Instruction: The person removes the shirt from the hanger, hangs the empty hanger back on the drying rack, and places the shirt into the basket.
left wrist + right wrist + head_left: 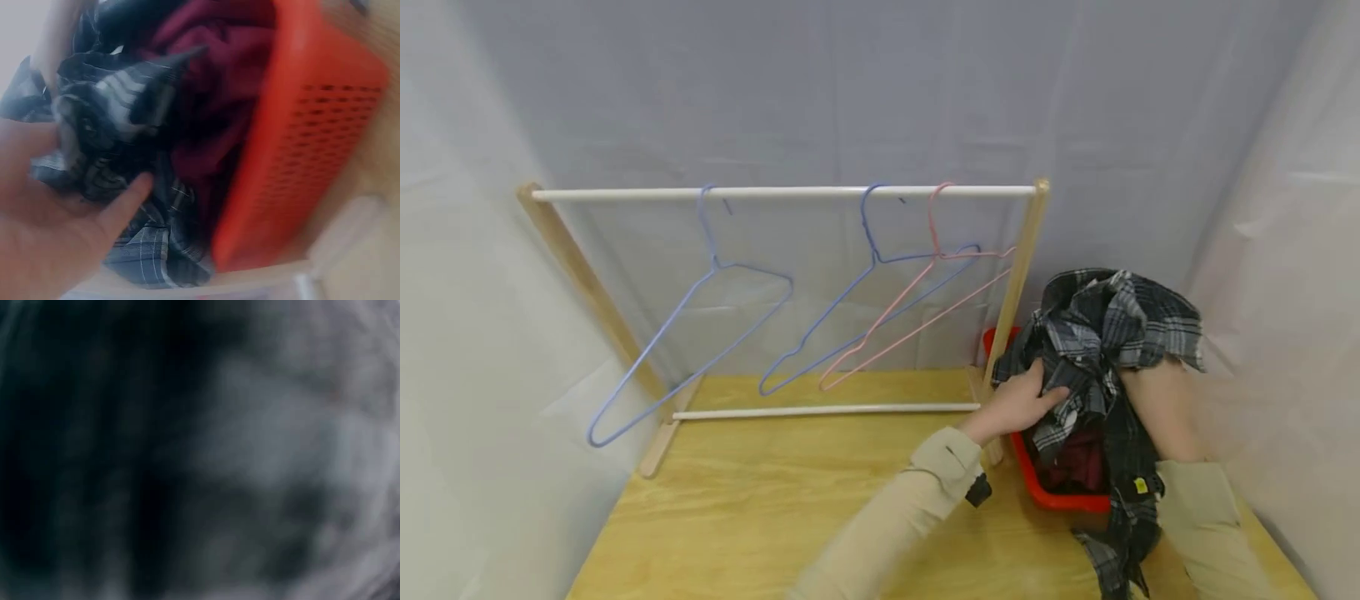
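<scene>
A black, grey and white plaid shirt (pixel 1078 333) is bunched over a red plastic basket (pixel 1063 501), and one strip of it trails onto the table. My left hand (pixel 1017 402) holds the shirt's near left side, with cloth between the thumb and fingers; some fingertips are lost in the folds. The left wrist view shows the same hand (pixel 56 219) against the plaid cloth (pixel 140 253). My right forearm (pixel 1168 412) reaches up under the shirt, which covers the right hand. Only blurred dark and grey cloth (pixel 269 431) fills the right wrist view.
Dark red cloth (pixel 1078 461) lies inside the basket. Left of it stands a wood-framed rack with a white rail (pixel 790 193). Two blue hangers (pixel 655 340) and a pink hanger (pixel 883 321) hang from it. A pale sheet surrounds the wooden table (pixel 760 508).
</scene>
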A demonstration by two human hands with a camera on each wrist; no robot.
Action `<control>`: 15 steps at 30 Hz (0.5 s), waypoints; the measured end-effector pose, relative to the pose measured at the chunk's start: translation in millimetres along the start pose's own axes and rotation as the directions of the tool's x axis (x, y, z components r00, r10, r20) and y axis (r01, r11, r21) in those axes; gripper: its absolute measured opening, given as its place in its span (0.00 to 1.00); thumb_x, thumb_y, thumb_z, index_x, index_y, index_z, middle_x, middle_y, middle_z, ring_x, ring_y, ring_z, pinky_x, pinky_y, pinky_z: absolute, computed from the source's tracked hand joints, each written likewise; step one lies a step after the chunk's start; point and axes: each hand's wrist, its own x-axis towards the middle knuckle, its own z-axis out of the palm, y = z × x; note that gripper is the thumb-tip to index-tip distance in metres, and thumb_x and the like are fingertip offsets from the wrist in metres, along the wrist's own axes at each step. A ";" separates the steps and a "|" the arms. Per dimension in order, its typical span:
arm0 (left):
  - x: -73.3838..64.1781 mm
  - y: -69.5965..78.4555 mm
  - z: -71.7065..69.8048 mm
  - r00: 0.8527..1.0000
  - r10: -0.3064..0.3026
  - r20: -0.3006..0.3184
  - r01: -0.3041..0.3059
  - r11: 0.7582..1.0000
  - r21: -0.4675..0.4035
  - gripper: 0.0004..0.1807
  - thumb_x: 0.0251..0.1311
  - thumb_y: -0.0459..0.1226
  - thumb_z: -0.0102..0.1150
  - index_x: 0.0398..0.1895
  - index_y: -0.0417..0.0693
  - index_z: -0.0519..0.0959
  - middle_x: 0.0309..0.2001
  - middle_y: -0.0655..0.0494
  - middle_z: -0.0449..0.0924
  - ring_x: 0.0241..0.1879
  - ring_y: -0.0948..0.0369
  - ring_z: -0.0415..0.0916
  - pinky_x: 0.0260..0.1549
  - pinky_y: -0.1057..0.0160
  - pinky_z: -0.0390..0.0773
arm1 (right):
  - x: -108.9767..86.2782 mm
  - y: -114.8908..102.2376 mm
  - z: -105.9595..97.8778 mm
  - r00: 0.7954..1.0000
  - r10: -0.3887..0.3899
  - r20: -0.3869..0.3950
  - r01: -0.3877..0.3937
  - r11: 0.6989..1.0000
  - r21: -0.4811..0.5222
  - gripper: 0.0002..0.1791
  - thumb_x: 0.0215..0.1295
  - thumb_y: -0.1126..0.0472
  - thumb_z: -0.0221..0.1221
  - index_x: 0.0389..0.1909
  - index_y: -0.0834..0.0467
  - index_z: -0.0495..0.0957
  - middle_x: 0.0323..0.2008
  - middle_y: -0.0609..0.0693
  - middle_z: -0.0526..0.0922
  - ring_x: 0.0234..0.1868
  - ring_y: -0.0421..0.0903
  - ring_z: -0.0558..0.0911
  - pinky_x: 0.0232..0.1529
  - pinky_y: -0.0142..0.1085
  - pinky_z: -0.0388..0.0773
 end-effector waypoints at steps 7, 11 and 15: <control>3.0 -16.6 25.8 0.996 -0.085 -0.031 0.090 0.965 0.245 0.36 0.77 0.54 0.45 0.76 0.37 0.60 0.61 0.44 0.79 0.52 0.55 0.83 0.50 0.62 0.81 | -10.7 13.6 35.4 0.840 0.214 0.499 -0.194 0.977 -0.092 0.19 0.64 0.61 0.61 0.38 0.79 0.76 0.34 0.81 0.78 0.35 0.77 0.79 0.35 0.67 0.76; -3.6 -10.5 35.6 0.983 0.002 -0.181 0.059 0.941 0.334 0.38 0.74 0.53 0.54 0.77 0.42 0.58 0.66 0.43 0.73 0.52 0.53 0.82 0.45 0.62 0.83 | -9.7 21.7 39.9 0.697 0.322 0.641 -0.289 0.944 -0.159 0.28 0.70 0.57 0.54 0.58 0.78 0.70 0.50 0.85 0.73 0.48 0.80 0.76 0.46 0.71 0.73; -13.1 0.2 39.7 0.963 0.167 -0.212 -0.042 0.869 0.493 0.39 0.70 0.53 0.59 0.80 0.58 0.56 0.75 0.47 0.60 0.61 0.53 0.75 0.46 0.62 0.82 | -9.9 23.7 37.4 0.668 0.298 0.682 -0.261 0.952 -0.160 0.28 0.70 0.57 0.52 0.58 0.79 0.70 0.51 0.85 0.73 0.49 0.81 0.75 0.47 0.71 0.72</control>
